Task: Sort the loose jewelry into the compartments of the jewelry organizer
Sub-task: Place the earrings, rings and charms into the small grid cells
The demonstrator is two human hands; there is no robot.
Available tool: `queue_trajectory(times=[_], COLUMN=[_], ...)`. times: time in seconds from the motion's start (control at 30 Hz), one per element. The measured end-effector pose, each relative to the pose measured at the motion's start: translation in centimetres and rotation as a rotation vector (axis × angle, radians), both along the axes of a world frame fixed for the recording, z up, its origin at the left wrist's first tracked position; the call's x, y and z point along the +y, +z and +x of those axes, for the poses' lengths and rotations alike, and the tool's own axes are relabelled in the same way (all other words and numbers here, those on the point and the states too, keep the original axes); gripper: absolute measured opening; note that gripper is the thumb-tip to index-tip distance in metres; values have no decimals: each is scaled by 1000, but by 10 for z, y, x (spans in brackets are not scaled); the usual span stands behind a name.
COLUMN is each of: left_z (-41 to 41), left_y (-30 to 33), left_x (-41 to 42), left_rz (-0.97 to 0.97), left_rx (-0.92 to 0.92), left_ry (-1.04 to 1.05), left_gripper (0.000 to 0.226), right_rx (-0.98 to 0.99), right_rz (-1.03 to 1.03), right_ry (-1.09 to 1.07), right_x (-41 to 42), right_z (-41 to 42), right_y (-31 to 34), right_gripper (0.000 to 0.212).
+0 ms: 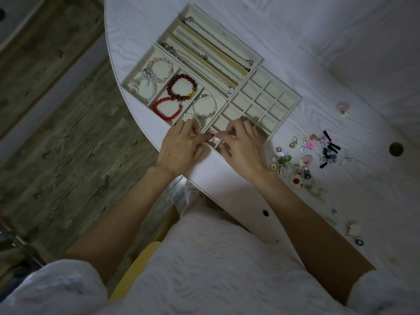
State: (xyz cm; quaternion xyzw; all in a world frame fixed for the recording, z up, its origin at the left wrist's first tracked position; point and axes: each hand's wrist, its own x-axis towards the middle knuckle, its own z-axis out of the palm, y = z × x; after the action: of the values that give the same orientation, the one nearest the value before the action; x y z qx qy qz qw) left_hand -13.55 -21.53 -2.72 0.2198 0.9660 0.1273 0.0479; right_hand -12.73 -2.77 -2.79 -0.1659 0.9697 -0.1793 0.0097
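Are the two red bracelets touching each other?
Touching. The head view shows the dark red bracelet meeting the bright red bracelet where their beads join, in the same compartment of the organizer.

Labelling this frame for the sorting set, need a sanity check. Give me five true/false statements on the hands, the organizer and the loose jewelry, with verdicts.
1. Both hands pinch a small pink piece over the grid tray. True: the left hand and right hand meet on it at the tray's near corner.
2. The red bead bracelets lie loose on the table. False: they sit in a compartment of the bracelet tray.
3. The pile of loose jewelry lies right of the right hand. True.
4. Most grid tray compartments look empty. True.
5. The long compartments hold rings. False: they hold chains.
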Motion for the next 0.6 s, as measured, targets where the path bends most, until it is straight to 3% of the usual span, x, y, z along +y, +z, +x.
queue_trajectory(times=[0.27,0.47,0.6], left_z=[-7,-7,-4], left_y=[6,2,2], left_x=[1,1,3], left_rz=[-58,-5,180], left_rx=[65,-11,-93], left_ry=[-127,-68,69], left_gripper=[32,42,41], right_rx=[-25,-20,-78], right_rz=[192,-87,-251], right_ry=[147,-42,-165], right_x=[-6,6,24], right_z=[-12,-8,4], right_y=[1,7,9], right_gripper=[26,19,21])
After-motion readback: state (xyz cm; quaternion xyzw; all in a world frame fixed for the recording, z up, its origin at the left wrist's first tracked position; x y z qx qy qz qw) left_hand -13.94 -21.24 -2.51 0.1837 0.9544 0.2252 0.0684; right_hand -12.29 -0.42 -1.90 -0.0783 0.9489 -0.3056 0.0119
